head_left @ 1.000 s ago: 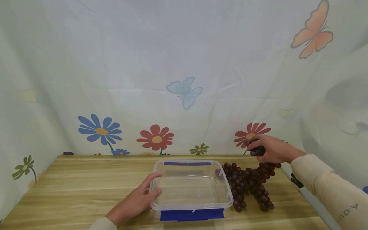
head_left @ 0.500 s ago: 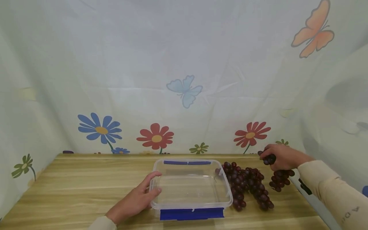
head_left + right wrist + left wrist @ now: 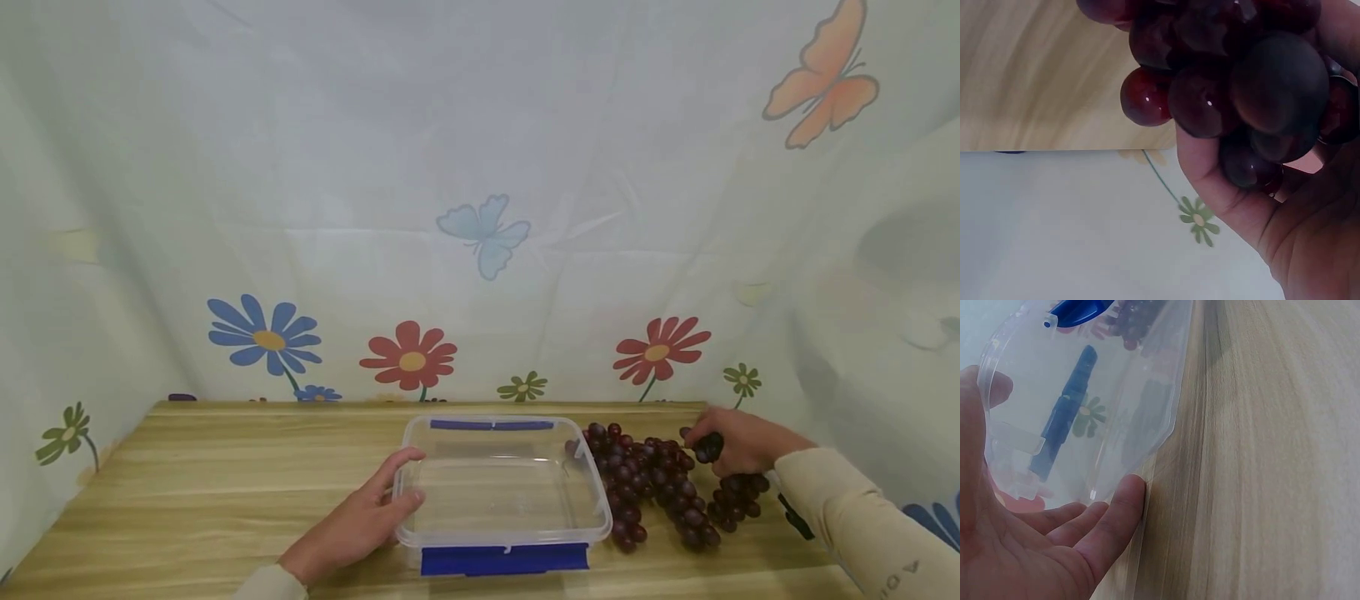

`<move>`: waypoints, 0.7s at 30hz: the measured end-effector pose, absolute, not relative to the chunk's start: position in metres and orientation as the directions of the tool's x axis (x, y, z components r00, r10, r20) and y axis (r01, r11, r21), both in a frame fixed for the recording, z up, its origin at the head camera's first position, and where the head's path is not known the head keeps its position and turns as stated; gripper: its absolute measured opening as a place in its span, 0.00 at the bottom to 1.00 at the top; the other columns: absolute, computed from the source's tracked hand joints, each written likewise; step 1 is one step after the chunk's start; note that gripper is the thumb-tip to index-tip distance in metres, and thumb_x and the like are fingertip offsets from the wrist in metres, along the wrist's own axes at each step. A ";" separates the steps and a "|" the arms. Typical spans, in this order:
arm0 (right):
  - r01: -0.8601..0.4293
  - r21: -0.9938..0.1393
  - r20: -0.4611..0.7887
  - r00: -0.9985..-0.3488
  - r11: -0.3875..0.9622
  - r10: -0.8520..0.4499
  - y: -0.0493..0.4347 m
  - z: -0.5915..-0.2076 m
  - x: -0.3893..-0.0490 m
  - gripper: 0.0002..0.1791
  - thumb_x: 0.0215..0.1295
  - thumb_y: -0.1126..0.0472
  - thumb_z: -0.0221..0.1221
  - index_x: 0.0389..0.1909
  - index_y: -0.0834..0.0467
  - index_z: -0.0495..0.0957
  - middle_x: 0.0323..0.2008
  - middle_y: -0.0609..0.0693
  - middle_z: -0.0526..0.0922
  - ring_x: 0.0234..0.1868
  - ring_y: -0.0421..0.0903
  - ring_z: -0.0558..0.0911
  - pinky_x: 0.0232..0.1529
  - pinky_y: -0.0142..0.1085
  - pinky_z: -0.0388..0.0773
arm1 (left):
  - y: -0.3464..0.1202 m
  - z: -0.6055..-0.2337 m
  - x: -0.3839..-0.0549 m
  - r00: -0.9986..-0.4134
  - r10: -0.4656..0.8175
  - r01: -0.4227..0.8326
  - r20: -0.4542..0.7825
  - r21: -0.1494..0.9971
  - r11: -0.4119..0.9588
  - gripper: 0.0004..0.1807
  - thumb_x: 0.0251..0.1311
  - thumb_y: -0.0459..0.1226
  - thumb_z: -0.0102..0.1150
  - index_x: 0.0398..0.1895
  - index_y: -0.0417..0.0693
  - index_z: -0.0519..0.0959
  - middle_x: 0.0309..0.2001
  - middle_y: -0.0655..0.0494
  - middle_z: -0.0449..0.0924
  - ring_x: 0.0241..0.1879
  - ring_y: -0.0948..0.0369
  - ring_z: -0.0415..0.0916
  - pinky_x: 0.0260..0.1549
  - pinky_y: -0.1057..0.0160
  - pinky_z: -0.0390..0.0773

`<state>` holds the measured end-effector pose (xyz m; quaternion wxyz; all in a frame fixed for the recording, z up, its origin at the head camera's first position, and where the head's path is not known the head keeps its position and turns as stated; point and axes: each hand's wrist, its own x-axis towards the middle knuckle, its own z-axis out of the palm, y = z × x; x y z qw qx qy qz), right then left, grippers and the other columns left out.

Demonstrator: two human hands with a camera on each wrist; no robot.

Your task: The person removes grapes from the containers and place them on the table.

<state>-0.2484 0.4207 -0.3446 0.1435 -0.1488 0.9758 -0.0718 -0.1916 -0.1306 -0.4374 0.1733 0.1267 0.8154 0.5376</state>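
Note:
A clear plastic food container [image 3: 517,536] with blue latches stands lidless near the table's front, with nothing inside. My left hand [image 3: 348,527] holds its left side, the thumb at the rim and, in the left wrist view, the other fingers [image 3: 1116,519] spread along the wall down towards the base. At the table's right edge my right hand [image 3: 753,442] grips a bunch of dark red grapes [image 3: 1204,94]; part of the bunch hangs below the palm. More grape bunches [image 3: 630,479] lie between the container and that hand, some partly behind the container's right wall.
The wood-grain table [image 3: 225,492] ends at a printed curtain [image 3: 322,167] with flowers and butterflies, which also hangs on both sides. A small black object [image 3: 795,517] shows beside the right edge, partly behind the right sleeve [image 3: 847,492].
My right hand has moved right and down with its grape bunch, from above the pile to low beside it at the table's right edge. The left hand and container have stayed put.

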 end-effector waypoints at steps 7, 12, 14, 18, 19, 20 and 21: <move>-0.248 -0.176 -0.247 -0.926 0.952 -0.287 0.430 -0.358 -0.250 0.26 0.51 0.68 0.74 0.55 0.58 0.85 0.59 0.63 0.79 0.59 0.67 0.79 0.56 0.63 0.79 | -0.130 -0.438 -0.192 -0.908 0.391 0.016 -0.150 0.920 0.391 0.30 0.76 0.55 0.54 0.76 0.77 0.56 0.26 0.56 0.68 0.20 0.59 0.68 0.23 0.66 0.69; -0.262 -0.167 -0.202 -0.935 0.951 -0.293 0.435 -0.371 -0.251 0.29 0.53 0.68 0.75 0.58 0.61 0.83 0.63 0.70 0.75 0.62 0.73 0.76 0.57 0.64 0.78 | -0.129 -0.438 -0.191 -0.908 0.390 0.020 -0.149 0.917 0.398 0.30 0.76 0.56 0.54 0.76 0.78 0.57 0.24 0.56 0.67 0.20 0.60 0.68 0.23 0.66 0.69; -0.263 -0.160 -0.181 -0.940 0.952 -0.290 0.436 -0.375 -0.250 0.29 0.53 0.67 0.75 0.59 0.62 0.82 0.63 0.71 0.74 0.62 0.74 0.76 0.56 0.64 0.78 | -0.129 -0.437 -0.191 -0.912 0.386 0.026 -0.142 0.917 0.398 0.30 0.76 0.55 0.54 0.76 0.78 0.57 0.32 0.54 0.73 0.24 0.59 0.73 0.26 0.65 0.71; -0.242 -0.135 -0.159 -0.952 0.961 -0.263 0.437 -0.383 -0.252 0.31 0.54 0.63 0.77 0.60 0.61 0.82 0.62 0.70 0.75 0.61 0.72 0.77 0.56 0.64 0.78 | -0.130 -0.436 -0.190 -0.916 0.378 0.029 -0.136 0.916 0.400 0.29 0.76 0.55 0.55 0.75 0.77 0.58 0.48 0.48 0.77 0.33 0.58 0.78 0.30 0.63 0.72; -0.235 -0.130 -0.157 -0.955 0.963 -0.254 0.437 -0.385 -0.252 0.31 0.54 0.62 0.77 0.60 0.61 0.82 0.62 0.69 0.75 0.61 0.72 0.77 0.56 0.65 0.78 | -0.130 -0.436 -0.190 -0.916 0.380 0.032 -0.131 0.918 0.395 0.29 0.76 0.54 0.55 0.75 0.76 0.59 0.50 0.47 0.76 0.35 0.57 0.79 0.31 0.63 0.72; -0.230 -0.124 -0.153 -0.957 0.965 -0.248 0.437 -0.387 -0.252 0.31 0.54 0.61 0.77 0.61 0.60 0.82 0.62 0.69 0.75 0.61 0.71 0.77 0.56 0.65 0.78 | -0.129 -0.435 -0.190 -0.914 0.380 0.026 -0.139 0.917 0.398 0.29 0.75 0.55 0.55 0.75 0.77 0.59 0.47 0.47 0.77 0.33 0.57 0.78 0.30 0.63 0.72; -0.229 -0.116 -0.149 -0.958 0.966 -0.245 0.437 -0.388 -0.253 0.32 0.53 0.61 0.77 0.61 0.60 0.82 0.62 0.69 0.75 0.61 0.72 0.77 0.56 0.65 0.78 | -0.129 -0.435 -0.191 -0.916 0.377 0.025 -0.139 0.916 0.400 0.29 0.75 0.55 0.55 0.75 0.78 0.59 0.48 0.48 0.77 0.33 0.58 0.78 0.30 0.63 0.72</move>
